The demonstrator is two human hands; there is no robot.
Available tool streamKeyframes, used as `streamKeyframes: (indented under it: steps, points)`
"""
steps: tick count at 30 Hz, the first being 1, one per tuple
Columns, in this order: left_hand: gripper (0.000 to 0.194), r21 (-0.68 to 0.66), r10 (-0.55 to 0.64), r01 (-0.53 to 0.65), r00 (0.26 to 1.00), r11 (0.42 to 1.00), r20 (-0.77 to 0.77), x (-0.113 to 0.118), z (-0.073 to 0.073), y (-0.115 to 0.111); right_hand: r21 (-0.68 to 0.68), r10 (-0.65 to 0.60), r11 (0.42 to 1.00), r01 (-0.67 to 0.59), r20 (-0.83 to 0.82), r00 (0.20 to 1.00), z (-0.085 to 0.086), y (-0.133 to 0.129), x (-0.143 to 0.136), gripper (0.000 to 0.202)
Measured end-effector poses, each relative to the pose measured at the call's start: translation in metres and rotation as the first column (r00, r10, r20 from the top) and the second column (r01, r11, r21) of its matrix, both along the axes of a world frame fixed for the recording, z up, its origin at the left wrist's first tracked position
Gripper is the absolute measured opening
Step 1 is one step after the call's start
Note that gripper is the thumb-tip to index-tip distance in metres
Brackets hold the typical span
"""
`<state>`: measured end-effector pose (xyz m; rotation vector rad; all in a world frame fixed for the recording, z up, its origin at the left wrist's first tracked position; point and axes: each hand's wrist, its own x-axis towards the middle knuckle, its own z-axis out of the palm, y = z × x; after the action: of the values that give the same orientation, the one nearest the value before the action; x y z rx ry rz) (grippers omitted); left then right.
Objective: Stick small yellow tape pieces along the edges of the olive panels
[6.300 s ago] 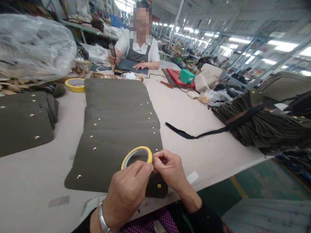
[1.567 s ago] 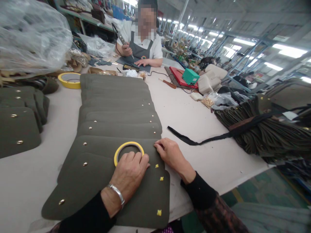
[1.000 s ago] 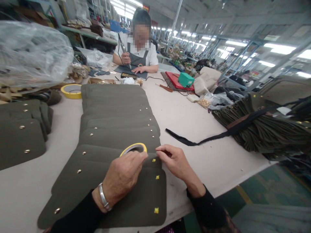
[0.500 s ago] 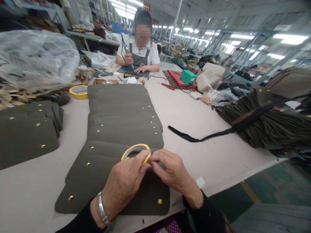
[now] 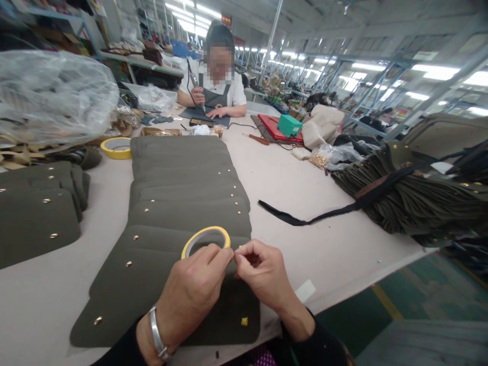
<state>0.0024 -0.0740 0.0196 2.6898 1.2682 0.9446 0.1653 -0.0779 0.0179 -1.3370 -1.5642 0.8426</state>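
My left hand [image 5: 194, 284], a silver bracelet on its wrist, is closed round the near side of a roll of yellow tape [image 5: 208, 231]. Just right of it, my right hand [image 5: 265, 274] pinches thumb and forefinger together, with a speck of yellow tape [image 5: 241, 247] showing at the fingertips. The two hands' fingertips nearly meet. Below them lie overlapping dark olive fabric panels [image 5: 163, 269] with gold studs. One small yellow tape piece [image 5: 244, 321] is stuck on the nearest panel.
A second yellow tape roll [image 5: 116, 147] lies beyond the panels. More studded panels [image 5: 38, 218] are at left, under a big plastic bag [image 5: 57, 96]. A black strap [image 5: 282, 212] and stacked olive pieces [image 5: 400, 198] lie right. Across the table, a person [image 5: 217, 86] holds a corded tool.
My hands have moved slightly apart at the fingertips. A bit of yellow now shows by my right fingers. The whole view has shifted slightly.
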Motion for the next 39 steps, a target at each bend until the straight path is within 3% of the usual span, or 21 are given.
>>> streamKeyframes:
  steps: [3, 5, 7, 12, 16, 21, 25, 33, 39]
  points:
    - [0.019, 0.076, -0.007, 0.002, 0.998, 0.997, 0.065, 0.004, 0.001, 0.005, -0.249, -0.094, 0.968, 0.044, -0.193, 0.977, -0.001, 0.016, 0.005, 0.009]
    - [0.018, 0.096, 0.017, -0.024, 0.997, 0.995, 0.075, 0.004, -0.002, 0.011, -0.300, -0.176, 0.948, 0.103, -0.225, 0.958, -0.006, 0.031, 0.016, 0.012]
    - [0.017, 0.074, 0.087, -0.085, 0.996, 0.994, -0.018, 0.002, -0.008, 0.021, -0.312, -0.183, 0.944, 0.104, -0.235, 0.955, -0.013, 0.047, 0.028, 0.016]
    - [0.012, -0.078, 0.120, -0.151, 0.943, 0.985, -0.310, -0.002, -0.026, 0.047, -0.325, -0.062, 0.946, 0.019, -0.123, 0.990, -0.030, 0.071, 0.046, 0.020]
    - [0.014, -0.130, 0.098, -0.140, 0.952, 0.982, -0.290, -0.006, -0.031, 0.050, -0.401, 0.001, 0.916, -0.027, -0.064, 0.998, -0.034, 0.076, 0.047, 0.017]
    - [0.018, -0.161, 0.051, -0.085, 0.977, 0.983, -0.205, -0.013, -0.032, 0.039, -0.455, 0.112, 0.880, -0.136, -0.078, 0.991, -0.026, 0.076, 0.051, 0.013]
    - [0.017, -0.179, 0.048, -0.085, 0.979, 0.980, -0.200, -0.013, -0.033, 0.033, -0.539, 0.227, 0.823, -0.183, 0.015, 0.974, -0.020, 0.069, 0.051, 0.009]
    - [0.016, -0.202, 0.064, -0.110, 0.974, 0.973, -0.218, -0.012, -0.033, 0.034, -0.353, 0.322, 0.920, -0.172, 0.427, 0.845, -0.010, 0.062, 0.037, 0.013]
    - [0.015, -0.221, 0.058, -0.110, 0.971, 0.969, -0.231, -0.011, -0.032, 0.033, -0.281, 0.291, 0.948, -0.149, 0.578, 0.762, -0.013, 0.065, 0.030, 0.014]
